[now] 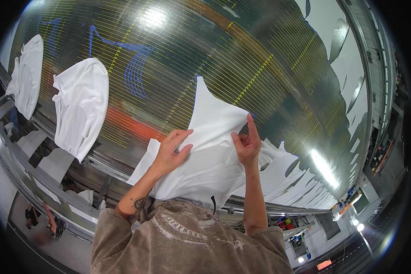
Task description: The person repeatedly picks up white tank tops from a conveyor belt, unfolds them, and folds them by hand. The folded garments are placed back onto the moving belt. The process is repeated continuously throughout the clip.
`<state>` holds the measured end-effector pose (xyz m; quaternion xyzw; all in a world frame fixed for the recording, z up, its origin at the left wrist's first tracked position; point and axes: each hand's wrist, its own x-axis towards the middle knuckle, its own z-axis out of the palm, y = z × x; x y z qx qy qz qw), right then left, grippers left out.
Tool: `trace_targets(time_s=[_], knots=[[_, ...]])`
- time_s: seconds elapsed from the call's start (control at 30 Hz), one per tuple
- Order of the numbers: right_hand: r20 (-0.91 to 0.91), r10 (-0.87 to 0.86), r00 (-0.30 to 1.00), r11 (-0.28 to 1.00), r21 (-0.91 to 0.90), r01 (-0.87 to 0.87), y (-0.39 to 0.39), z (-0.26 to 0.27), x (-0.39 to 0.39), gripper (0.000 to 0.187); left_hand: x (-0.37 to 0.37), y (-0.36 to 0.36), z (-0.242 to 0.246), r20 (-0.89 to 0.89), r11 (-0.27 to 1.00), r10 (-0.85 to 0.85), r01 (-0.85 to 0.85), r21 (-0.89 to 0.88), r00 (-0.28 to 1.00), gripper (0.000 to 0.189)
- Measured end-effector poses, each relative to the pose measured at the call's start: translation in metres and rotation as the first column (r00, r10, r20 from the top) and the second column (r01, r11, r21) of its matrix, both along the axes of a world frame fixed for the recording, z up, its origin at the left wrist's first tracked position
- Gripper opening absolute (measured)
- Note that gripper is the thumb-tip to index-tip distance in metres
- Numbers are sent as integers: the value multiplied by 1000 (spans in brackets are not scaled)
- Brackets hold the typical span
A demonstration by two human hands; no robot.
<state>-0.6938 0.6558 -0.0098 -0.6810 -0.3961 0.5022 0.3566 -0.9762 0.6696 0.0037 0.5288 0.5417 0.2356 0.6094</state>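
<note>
A white cut fabric panel [214, 109] lies on the glossy, line-marked tabletop [178, 65] before me. Its upper part is spread flat to a pointed tip, while the lower part bunches in folds toward my body. Along its edge, thin bits of blue marking peek out. My left hand [171, 150] rests on the panel's left side, thumb and fingers apart. At the panel's right corner, my right hand [248, 142] touches the cloth with an extended index finger; its other fingers are curled and the thumb stands off. Neither hand visibly grips the cloth.
Two white fabric pieces [82, 102] [29, 75] drape over the table's near edge at left. Blue outlines [137, 68] and yellow ruled lines mark the surface. More white panels [304, 185] line the right side. Metal rails [72, 202] run below; other people [42, 217] are at lower left.
</note>
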Motion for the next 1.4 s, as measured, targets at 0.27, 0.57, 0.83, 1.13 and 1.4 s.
trace_targets(time_s=[0.27, 0.57, 0.83, 1.13, 1.4], knots=[[-1, -7, 1000, 1000, 20, 7, -3, -2, -2, 75, -1, -2, -4, -7, 1000, -11, 11, 11, 1000, 47], [6, -6, 1000, 999, 45, 6, -6, -3, -3, 76, -1, 1, 1, -29, 997, -26, 23, -80, 999, 47], [41, -65, 997, 987, 151, 58, -5, -9, -10, 64, 0, 4, 0, -37, 999, -17, 19, 49, 999, 44], [324, -228, 918, 944, 303, 127, 14, -13, -16, 22, 2, 4, 4, -31, 992, 0, -4, -129, 1000, 43], [368, -241, 898, 923, 373, 95, 15, 1, -22, 16, 2, 2, 6, -81, 997, 0, -6, -73, 997, 41]])
